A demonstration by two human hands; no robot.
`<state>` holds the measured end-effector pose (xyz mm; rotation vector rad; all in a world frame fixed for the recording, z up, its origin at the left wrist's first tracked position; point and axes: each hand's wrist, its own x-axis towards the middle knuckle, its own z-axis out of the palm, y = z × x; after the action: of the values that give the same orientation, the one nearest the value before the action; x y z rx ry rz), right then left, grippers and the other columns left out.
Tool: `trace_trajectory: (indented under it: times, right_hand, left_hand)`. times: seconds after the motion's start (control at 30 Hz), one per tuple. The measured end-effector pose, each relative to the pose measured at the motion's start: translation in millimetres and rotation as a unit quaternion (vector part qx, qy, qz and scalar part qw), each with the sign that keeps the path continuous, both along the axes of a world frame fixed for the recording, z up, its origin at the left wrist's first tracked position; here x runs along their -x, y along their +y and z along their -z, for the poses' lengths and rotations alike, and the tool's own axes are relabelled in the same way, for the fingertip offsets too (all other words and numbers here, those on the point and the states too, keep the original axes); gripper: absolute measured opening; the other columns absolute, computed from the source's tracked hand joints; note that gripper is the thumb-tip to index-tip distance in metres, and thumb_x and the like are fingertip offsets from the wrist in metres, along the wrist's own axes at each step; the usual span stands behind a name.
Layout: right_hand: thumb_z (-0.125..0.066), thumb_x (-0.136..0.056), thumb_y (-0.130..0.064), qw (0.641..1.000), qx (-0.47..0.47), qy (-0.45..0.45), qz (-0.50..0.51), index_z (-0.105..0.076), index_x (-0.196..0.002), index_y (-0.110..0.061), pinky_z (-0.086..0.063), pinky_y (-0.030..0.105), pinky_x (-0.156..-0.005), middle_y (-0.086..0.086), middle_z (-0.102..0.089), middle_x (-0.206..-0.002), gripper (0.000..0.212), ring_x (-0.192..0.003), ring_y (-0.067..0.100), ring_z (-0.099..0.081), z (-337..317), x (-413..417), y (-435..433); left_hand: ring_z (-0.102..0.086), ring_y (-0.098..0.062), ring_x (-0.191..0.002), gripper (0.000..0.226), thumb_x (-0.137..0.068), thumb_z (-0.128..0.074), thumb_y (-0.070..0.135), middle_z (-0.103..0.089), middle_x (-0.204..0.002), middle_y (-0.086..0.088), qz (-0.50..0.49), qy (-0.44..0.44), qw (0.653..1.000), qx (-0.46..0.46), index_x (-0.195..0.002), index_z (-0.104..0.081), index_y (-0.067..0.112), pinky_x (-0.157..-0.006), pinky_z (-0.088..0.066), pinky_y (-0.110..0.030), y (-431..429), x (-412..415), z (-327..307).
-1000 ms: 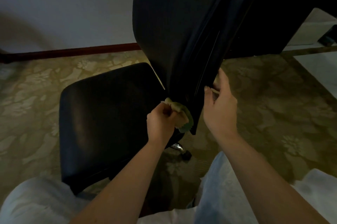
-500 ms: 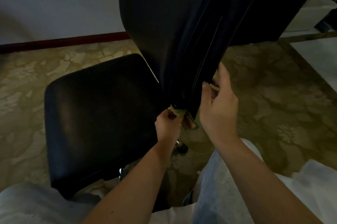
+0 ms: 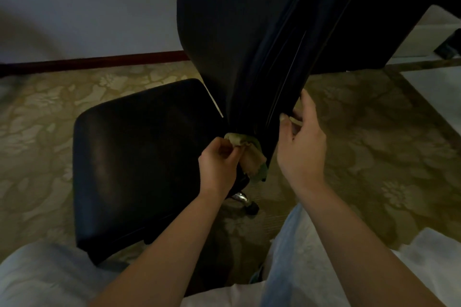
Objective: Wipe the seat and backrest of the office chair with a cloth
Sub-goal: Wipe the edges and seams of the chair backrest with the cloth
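Centre frame: our left hand [image 3: 219,164] pinches a crumpled yellow-green cloth [image 3: 249,154], thumb and fingers bunched on its left end. The cloth is pressed against the narrow lower end of the black padded backrest [image 3: 249,44] of the office chair, just above where the backrest meets the seat. A loose greenish corner hangs down below the hand.

Right of centre: our right hand [image 3: 301,147] grasps the right edge of the backrest at its lower part, thumb on the near side, fingers curled round behind. There is a small pale patch between thumb and fingers; we cannot tell what it is.

The backrest runs from top centre down to mid-frame, with thin light seam lines along it. The black leather-look square seat [image 3: 139,157] fills left of centre, with a faint sheen on its surface.

Under the hands is a chrome base leg with a black caster [image 3: 250,205]. The floor is beige-olive floral carpet [image 3: 374,157]. There is a dark red-brown skirting board [image 3: 99,62] at upper left below the white wall [image 3: 87,2]. Our pale trouser legs [image 3: 294,256] fill the bottom of the frame.
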<state>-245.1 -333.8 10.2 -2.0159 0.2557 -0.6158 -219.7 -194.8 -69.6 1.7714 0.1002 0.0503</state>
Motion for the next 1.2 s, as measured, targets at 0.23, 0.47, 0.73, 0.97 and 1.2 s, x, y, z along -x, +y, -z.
trace_trajectory:
  times: [0.23,0.47,0.73,0.97,1.2]
  right_hand:
    - [-0.052,-0.103,-0.015,1.0,-0.009,-0.004,-0.008,-0.038,-0.151,-0.027,-0.049,0.005,-0.083,-0.021,-0.062,-0.116,0.051,-0.103,-0.009,-0.063,3,-1,-4]
    - [-0.051,-0.103,-0.014,1.0,-0.009,-0.016,-0.018,-0.039,-0.15,-0.027,-0.045,0.003,-0.085,-0.013,-0.064,-0.119,0.051,-0.108,-0.005,-0.063,5,-2,-8]
    - [-0.052,-0.103,-0.015,0.999,-0.004,-0.017,-0.028,-0.038,-0.15,-0.027,-0.048,0.008,-0.091,-0.01,-0.064,-0.127,0.051,-0.113,-0.007,-0.06,4,-1,-9]
    - [-0.052,-0.103,-0.016,1.0,0.005,-0.012,-0.013,-0.038,-0.15,-0.028,-0.046,0.003,-0.086,-0.015,-0.061,-0.121,0.051,-0.108,-0.005,-0.062,4,-3,-8]
    - [-0.053,-0.102,-0.011,0.999,-0.022,-0.002,-0.038,-0.038,-0.151,-0.028,-0.048,0.007,-0.089,-0.017,-0.062,-0.121,0.054,-0.108,-0.01,-0.06,0,2,-10]
  left_hand:
    - [-0.066,-0.002,-0.07,0.013,-0.09,-0.073,0.009,-0.069,-0.081,0.002,0.003,0.017,1.0,-0.012,-0.085,-0.064,0.016,-0.064,-0.056,-0.018,-10,-4,9]
    - [-0.062,0.006,-0.062,0.018,-0.09,-0.071,0.003,-0.067,-0.078,0.005,0.02,0.025,0.999,-0.026,-0.083,-0.063,0.018,-0.057,-0.047,-0.009,-17,-5,16]
    - [-0.067,0.003,-0.075,0.02,-0.093,-0.071,0.008,-0.068,-0.081,0.008,0.024,-0.023,0.998,-0.049,-0.085,-0.063,0.024,-0.067,-0.053,-0.013,-4,1,9]
    - [-0.069,0.002,-0.081,0.019,-0.091,-0.073,0.01,-0.071,-0.088,0.01,0.042,0.0,0.997,-0.063,-0.089,-0.065,0.027,-0.071,-0.057,-0.017,-8,-4,7]
    - [-0.067,0.003,-0.09,0.027,-0.092,-0.072,0.014,-0.068,-0.094,0.015,0.112,-0.026,0.986,-0.119,-0.092,-0.061,0.039,-0.08,-0.055,-0.017,17,6,-11]
